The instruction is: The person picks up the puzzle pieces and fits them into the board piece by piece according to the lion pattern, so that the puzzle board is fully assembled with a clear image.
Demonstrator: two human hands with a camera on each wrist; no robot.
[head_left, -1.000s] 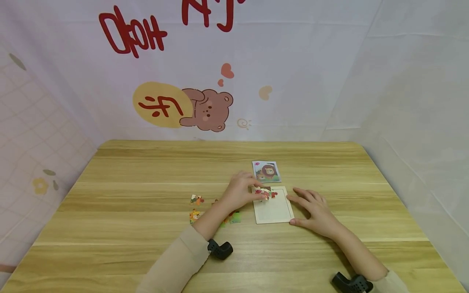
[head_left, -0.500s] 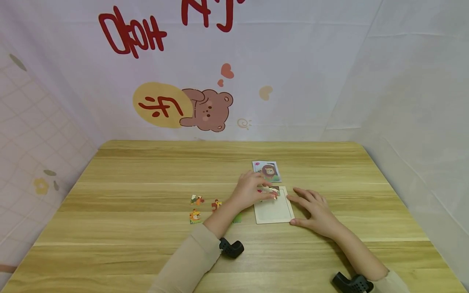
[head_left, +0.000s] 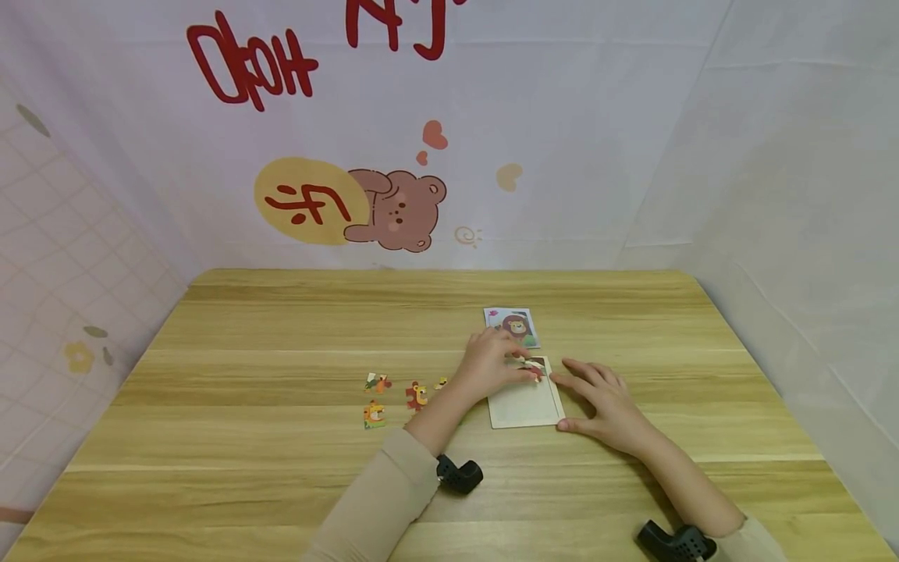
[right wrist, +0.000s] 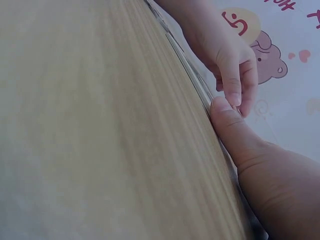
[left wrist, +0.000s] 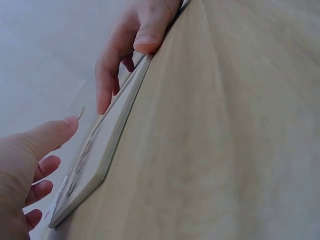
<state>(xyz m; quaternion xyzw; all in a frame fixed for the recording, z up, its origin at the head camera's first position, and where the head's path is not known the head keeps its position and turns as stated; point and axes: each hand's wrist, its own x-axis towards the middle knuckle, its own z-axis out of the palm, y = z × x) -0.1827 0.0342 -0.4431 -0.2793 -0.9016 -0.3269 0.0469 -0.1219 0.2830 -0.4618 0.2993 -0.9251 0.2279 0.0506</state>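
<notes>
In the head view a pale puzzle tray (head_left: pixel 523 410) lies on the table, partly hidden by my left hand (head_left: pixel 492 365). That hand pinches a thin puzzle piece (left wrist: pixel 81 112) between thumb and fingers, just above the tray's upper right part. Some fitted pieces along the tray's top row are mostly covered by the hand. At the tray's right edge, the thumb and a finger of my right hand (head_left: pixel 605 406) touch the rim, its fingers spread and relaxed. The left wrist view shows the held piece nearly edge-on.
Behind the tray lies a picture card (head_left: pixel 517 325) with a lion. Several loose pieces are left of it, among them a lion-face piece (head_left: pixel 417 396) and an orange piece (head_left: pixel 374 414). The wooden table (head_left: pixel 281 484) meets a white cloth backdrop (head_left: pixel 576 117).
My left hand has slid to the right along the tray's top with the puzzle piece, uncovering more loose pieces behind the forearm. The right hand has stayed at the rim.
</notes>
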